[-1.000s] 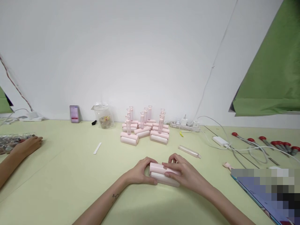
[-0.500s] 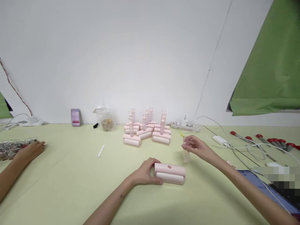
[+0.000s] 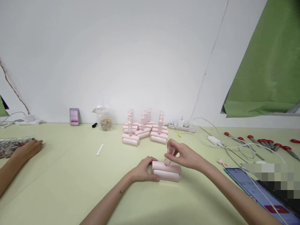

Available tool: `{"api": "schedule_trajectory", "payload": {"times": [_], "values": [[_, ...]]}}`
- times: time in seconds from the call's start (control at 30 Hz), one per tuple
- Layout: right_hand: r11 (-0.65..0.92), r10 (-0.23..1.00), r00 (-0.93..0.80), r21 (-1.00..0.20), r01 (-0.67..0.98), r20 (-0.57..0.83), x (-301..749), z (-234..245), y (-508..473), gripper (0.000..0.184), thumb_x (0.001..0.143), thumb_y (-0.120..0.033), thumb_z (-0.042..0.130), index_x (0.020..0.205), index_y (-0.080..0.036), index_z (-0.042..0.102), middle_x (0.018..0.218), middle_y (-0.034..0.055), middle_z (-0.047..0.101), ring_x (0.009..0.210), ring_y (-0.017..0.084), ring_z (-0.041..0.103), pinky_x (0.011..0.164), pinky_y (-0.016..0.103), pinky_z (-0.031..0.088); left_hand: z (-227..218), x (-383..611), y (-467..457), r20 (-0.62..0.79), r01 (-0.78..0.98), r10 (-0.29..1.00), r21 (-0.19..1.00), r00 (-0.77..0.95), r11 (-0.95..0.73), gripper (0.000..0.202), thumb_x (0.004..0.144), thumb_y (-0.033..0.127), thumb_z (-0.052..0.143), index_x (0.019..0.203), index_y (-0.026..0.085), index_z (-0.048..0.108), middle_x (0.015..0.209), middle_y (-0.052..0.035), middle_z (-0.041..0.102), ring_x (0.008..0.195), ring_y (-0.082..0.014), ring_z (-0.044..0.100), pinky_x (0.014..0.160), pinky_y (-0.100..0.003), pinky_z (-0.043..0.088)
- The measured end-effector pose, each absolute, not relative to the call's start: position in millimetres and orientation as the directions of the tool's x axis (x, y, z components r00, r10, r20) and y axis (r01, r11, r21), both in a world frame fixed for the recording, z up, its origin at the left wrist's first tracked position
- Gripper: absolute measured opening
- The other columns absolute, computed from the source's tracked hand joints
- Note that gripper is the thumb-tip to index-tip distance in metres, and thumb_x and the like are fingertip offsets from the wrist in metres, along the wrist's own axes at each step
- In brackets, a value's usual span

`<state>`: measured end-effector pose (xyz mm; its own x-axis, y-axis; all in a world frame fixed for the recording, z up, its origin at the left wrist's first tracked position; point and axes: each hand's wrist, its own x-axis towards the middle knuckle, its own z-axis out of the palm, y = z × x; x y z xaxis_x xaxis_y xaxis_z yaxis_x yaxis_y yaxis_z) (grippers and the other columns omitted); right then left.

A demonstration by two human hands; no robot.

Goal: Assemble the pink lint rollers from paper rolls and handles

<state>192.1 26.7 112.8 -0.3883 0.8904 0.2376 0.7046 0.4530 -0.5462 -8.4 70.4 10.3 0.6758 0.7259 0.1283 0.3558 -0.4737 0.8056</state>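
A pink-and-white pet hair remover roller head [image 3: 168, 175] lies on the table in front of me. My left hand [image 3: 143, 170] is closed around its left end, thumb at the front and fingers behind. In my right hand [image 3: 184, 154] is a translucent pink handle [image 3: 168, 157], pinched near its top. The handle stands slightly tilted, its lower end at the hole in the top of the roller head. How deep it sits there I cannot tell. Behind them stand several pink hair removers [image 3: 130, 139] with upright handles ending in heart-shaped loops.
Another person's hand [image 3: 28, 148] rests on clear-wrapped items at far left. A white strip [image 3: 99, 150], a bag with tape [image 3: 106, 123] and a phone [image 3: 74, 117] lie beyond. To the right are a power strip [image 3: 180, 127], cables, red-tipped tools [image 3: 277, 146] and a large phone [image 3: 250, 187].
My right hand has moved left with the handle, from beside the roller head to its top hole. My left hand still holds the roller head. The view has shifted slightly.
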Motion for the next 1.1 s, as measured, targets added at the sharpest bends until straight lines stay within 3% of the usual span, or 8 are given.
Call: {"api": "schedule_trajectory", "payload": {"times": [0.17, 0.43, 0.67, 0.83, 0.97, 1.1], "values": [[0.425, 0.896, -0.313, -0.4, 0.812, 0.316, 180.0, 110.7, 32.0, 0.017, 0.073, -0.03, 0.047, 0.069, -0.024, 0.032, 0.047, -0.0079, 0.046, 0.045, 0.013, 0.045, 0.043, 0.021, 0.028, 8.0, -7.3, 66.2, 0.115, 0.383, 0.758, 0.809, 0.642, -0.447, 0.057, 0.054, 0.039, 0.07, 0.102, 0.02, 0.046, 0.101, -0.0022, 0.049, 0.093, -0.0194, 0.047, 0.077, -0.028, 0.038], [0.357, 0.913, -0.221, -0.41, 0.839, 0.344, 173.2, 101.7, 20.8, 0.017, 0.074, -0.029, 0.044, 0.069, -0.024, 0.028, 0.047, -0.0071, 0.048, 0.046, 0.015, 0.05, 0.045, 0.022, 0.028, 7.9, 4.0, 32.0, 0.182, 0.642, 0.891, 0.636, 0.416, -0.429, 0.063, 0.037, 0.059, 0.069, 0.078, 0.018, 0.044, 0.084, -0.0012, 0.048, 0.079, -0.0205, 0.045, 0.062, -0.027, 0.036], [0.28, 0.915, -0.108, -0.418, 0.864, 0.39, 170.9, 95.2, 7.8, 0.018, 0.075, -0.029, 0.04, 0.07, -0.025, 0.023, 0.046, -0.0079, 0.046, 0.045, 0.015, 0.049, 0.045, 0.022, 0.028, 12.0, 24.2, 9.5, 0.3, 0.809, 0.909, 0.433, 0.287, -0.398, 0.034, 0.056, 0.044, 0.06, 0.071, 0.018, 0.042, 0.074, -0.0044, 0.051, 0.075, -0.0234, 0.049, 0.068, -0.033, 0.036], [0.292, 0.913, -0.126, -0.406, 0.866, 0.388, 167.1, 96.5, 5.6, 0.014, 0.076, -0.028, 0.039, 0.072, -0.025, 0.026, 0.044, -0.008, 0.048, 0.047, 0.016, 0.051, 0.045, 0.022, 0.028, 15.0, 32.6, -3.9, 0.188, 0.833, 0.964, 0.49, 0.188, -0.258, 0.041, 0.054, 0.046, 0.06, 0.077, 0.017, 0.043, 0.08, -0.0083, 0.053, 0.081, -0.0278, 0.051, 0.07, -0.035, 0.036], [0.289, 0.907, -0.119, -0.391, 0.874, 0.405, 165.0, 95.8, 2.6, 0.011, 0.076, -0.028, 0.038, 0.073, -0.025, 0.028, 0.046, -0.0068, 0.049, 0.046, 0.016, 0.051, 0.045, 0.022, 0.027, 16.3, 35.5, -15.1, 0.172, 0.812, 0.974, 0.542, 0.147, -0.219, 0.034, 0.062, 0.041, 0.056, 0.082, 0.017, 0.044, 0.088, -0.0095, 0.054, 0.086, -0.027, 0.051, 0.073, -0.035, 0.036], [0.267, 0.905, -0.092, -0.387, 0.883, 0.414, 161.6, 91.7, 0.7, 0.009, 0.077, -0.028, 0.037, 0.074, -0.024, 0.029, 0.045, -0.0064, 0.049, 0.044, 0.017, 0.05, 0.044, 0.022, 0.025, 18.8, 40.9, -20.4, 0.155, 0.828, 0.979, 0.526, 0.129, -0.193, 0.049, 0.05, 0.052, 0.064, 0.079, 0.016, 0.049, 0.081, -0.0093, 0.058, 0.077, -0.0285, 0.054, 0.072, -0.037, 0.034]]}}
